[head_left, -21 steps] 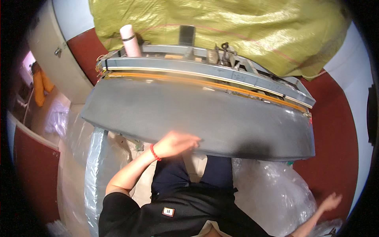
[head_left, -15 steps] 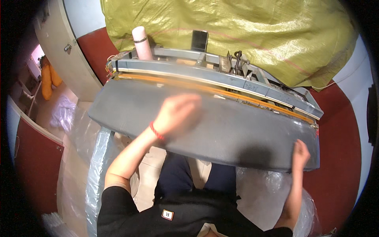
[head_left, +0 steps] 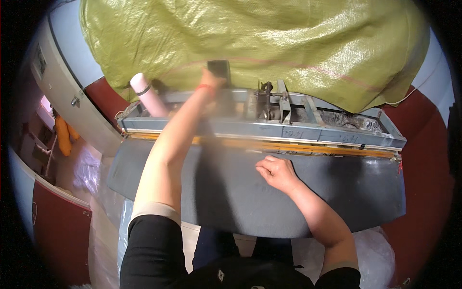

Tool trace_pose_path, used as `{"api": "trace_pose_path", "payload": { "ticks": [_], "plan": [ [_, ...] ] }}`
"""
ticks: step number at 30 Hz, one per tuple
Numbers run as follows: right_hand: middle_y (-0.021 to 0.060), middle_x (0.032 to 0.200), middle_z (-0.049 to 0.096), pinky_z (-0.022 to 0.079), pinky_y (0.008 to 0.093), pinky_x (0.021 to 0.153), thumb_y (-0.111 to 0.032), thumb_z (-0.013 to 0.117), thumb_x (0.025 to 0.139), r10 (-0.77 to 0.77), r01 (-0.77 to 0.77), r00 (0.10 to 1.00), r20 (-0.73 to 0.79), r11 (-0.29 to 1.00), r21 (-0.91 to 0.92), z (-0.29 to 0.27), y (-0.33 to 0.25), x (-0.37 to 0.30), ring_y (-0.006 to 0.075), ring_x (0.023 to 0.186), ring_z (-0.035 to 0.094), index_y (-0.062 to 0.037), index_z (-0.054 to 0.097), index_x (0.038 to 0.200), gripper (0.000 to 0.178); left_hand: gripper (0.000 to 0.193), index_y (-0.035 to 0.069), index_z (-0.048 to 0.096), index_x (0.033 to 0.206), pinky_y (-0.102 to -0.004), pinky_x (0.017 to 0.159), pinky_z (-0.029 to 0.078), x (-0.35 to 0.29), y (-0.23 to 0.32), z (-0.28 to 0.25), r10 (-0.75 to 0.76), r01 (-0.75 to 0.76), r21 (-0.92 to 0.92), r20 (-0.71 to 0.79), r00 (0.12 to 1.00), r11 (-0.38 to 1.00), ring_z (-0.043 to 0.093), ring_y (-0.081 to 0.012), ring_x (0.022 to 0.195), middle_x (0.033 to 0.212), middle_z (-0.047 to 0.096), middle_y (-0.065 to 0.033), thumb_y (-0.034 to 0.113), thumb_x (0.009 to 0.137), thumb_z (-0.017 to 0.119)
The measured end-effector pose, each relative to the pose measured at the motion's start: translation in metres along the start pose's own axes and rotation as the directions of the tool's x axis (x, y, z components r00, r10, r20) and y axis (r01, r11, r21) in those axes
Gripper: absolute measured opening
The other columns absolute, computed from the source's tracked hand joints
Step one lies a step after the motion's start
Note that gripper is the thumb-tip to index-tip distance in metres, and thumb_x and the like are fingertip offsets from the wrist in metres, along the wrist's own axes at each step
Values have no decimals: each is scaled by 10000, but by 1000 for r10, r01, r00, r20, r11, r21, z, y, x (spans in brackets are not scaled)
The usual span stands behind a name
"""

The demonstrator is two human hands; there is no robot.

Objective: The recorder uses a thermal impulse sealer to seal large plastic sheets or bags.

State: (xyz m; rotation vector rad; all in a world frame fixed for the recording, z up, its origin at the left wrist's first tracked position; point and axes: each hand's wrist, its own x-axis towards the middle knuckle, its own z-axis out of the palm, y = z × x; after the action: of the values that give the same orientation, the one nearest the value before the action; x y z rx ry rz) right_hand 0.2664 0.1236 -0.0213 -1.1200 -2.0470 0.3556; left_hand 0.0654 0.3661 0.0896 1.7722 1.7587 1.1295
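My left hand [head_left: 212,79] is stretched to the far side, its fingers closed at the lower left edge of a dark phone [head_left: 219,69]. The phone stands against yellow-green sheeting, and blur softens the grip. Over a long grey padded board [head_left: 231,202] in front of me, my right hand [head_left: 278,174] is held with fingers curled in and tips pressed together. Whatever those fingers hold, if anything, is hidden. Along the board's far edge run orange strips [head_left: 308,147] and a grey metal frame [head_left: 221,126].
A pink bottle [head_left: 150,98] leans in the frame's left part. Metal clamp parts [head_left: 269,103] rise from its middle. Yellow-green sheeting [head_left: 288,43] covers a bulk behind. A door [head_left: 62,86] is at the left, and clear plastic wrap [head_left: 365,255] lies below the board.
My left hand has gone from above the board to the phone. My right hand has moved from the board's right end to near its middle. The view has shifted.
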Motion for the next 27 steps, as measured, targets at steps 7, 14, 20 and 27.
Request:
{"api": "trace_pose_path", "payload": {
  "ticks": [7, 14, 20, 27],
  "plan": [
    [70, 733, 561, 446, 360, 569, -152, 587, 737, 43, -47, 998, 35, 990, 136, -4, 7, 4, 276, 658, 562, -78, 584, 759, 77, 1102, 2, -144, 1288, -326, 904, 366, 8, 12, 33, -118, 132, 268, -69, 991, 954, 427, -297, 1092, 1213, 360, -237, 221, 598, 687],
    [79, 703, 557, 444, 363, 557, -151, 591, 735, 47, -49, 999, 12, 985, 166, -3, 9, 5, 280, 641, 561, -75, 582, 750, 77, 1083, -6, -97, 1298, -363, 874, 391, 18, 3, 40, -105, 150, 421, -130, 986, 895, 474, -318, 1030, 1178, 394, -240, 331, 614, 672],
    [76, 701, 558, 447, 353, 556, -145, 592, 733, 40, -41, 999, 10, 986, 160, -5, 9, 4, 273, 648, 563, -78, 580, 748, 70, 1114, 13, -92, 1304, -373, 873, 391, 21, 2, 40, -106, 145, 396, -120, 987, 907, 466, -310, 1042, 1201, 372, -233, 363, 594, 693],
    [75, 735, 578, 456, 332, 577, -137, 593, 732, 26, -34, 999, 45, 982, 188, -5, 6, 4, 260, 662, 570, -70, 593, 765, 75, 1049, -71, 133, 1276, -320, 924, 339, 19, -35, -19, 129, -110, 166, -109, 986, 980, 388, -292, 1134, 1245, 329, -256, 395, 562, 745]
  ]
}}
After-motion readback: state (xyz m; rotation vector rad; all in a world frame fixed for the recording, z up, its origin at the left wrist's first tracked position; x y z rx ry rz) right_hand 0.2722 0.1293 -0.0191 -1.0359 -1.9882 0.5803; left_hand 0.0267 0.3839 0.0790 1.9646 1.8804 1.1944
